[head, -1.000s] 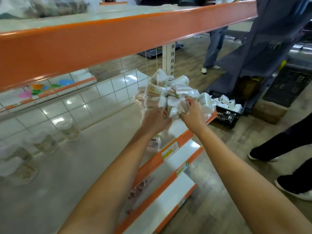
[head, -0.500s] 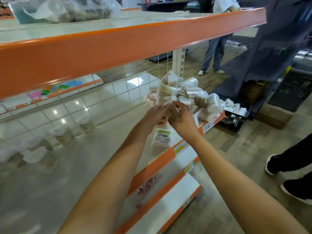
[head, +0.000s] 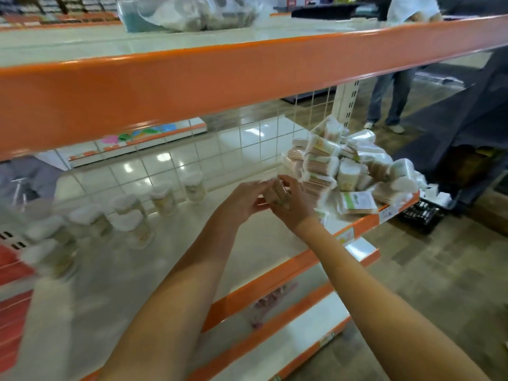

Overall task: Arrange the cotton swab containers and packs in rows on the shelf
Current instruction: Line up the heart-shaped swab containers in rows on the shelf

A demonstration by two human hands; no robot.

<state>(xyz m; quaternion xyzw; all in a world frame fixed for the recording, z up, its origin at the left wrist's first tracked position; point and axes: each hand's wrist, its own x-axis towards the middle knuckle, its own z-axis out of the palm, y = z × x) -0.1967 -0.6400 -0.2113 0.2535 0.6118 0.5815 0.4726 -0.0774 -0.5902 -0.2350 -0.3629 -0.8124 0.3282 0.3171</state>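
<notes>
While both hands' fingers [head: 286,179] clasp one swab pack [head: 279,191]: heaped packs [head: 354,166] just beyond, liable to slide if nudged.

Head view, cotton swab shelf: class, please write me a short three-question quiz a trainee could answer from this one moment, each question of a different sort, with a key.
1. True or false: the pile of swab packs lies at the right end of the shelf.
2. Multiple choice: the swab pack in mid-frame is held by A) the left hand alone, B) both hands, C) neither hand.
3. Fill in: the round containers with white lids stand in rows toward the ____ of the shelf.

Key: 1 true. 2 B, as the right hand grips it too. 3 back.
</notes>
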